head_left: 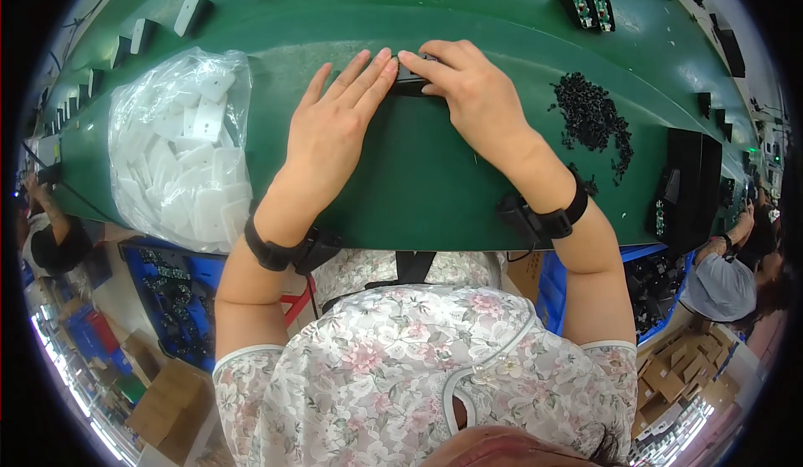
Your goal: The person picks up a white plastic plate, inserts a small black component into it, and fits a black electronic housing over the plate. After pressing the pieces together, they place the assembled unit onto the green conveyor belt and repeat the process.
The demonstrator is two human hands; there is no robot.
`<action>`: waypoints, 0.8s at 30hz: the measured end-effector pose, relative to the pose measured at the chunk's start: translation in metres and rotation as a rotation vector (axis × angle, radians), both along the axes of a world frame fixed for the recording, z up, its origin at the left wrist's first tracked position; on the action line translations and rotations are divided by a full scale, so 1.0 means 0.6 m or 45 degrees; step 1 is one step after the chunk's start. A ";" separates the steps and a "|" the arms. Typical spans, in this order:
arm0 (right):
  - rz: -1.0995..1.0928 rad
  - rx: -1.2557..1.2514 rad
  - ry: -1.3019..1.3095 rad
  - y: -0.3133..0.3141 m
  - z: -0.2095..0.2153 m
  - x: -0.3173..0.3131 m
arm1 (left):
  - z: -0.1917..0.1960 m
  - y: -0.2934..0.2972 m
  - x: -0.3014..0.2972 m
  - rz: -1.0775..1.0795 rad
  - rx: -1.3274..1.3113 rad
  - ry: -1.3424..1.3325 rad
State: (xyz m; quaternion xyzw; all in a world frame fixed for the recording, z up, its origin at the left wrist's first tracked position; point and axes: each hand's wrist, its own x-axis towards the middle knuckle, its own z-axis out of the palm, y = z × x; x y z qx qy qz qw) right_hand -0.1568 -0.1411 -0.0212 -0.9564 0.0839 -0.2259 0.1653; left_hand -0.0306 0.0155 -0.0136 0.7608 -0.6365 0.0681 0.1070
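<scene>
A small black plastic housing [408,86] lies on the green table in front of me, partly covered by my hands. My left hand [336,124] is flat with its fingers stretched out, the fingertips against the housing's left end. Over its right side curls my right hand [478,91], thumb and fingers gripping it. Whatever sits inside the housing is hidden. To the right is a pile of small black parts [588,112], too small to name. A clear plastic bag [180,153] full of white plates stands to the left.
Two black housings with green circuit boards [587,7] lie at the far right. White-topped black housings [192,14] line the far left edge. A black box [693,183] stands at the right. Blue bins [180,300] sit below the table; other people work at both sides.
</scene>
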 end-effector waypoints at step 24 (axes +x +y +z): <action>0.154 0.662 -0.532 0.006 0.044 -0.043 | 0.052 -0.051 -0.052 -0.053 -0.656 1.098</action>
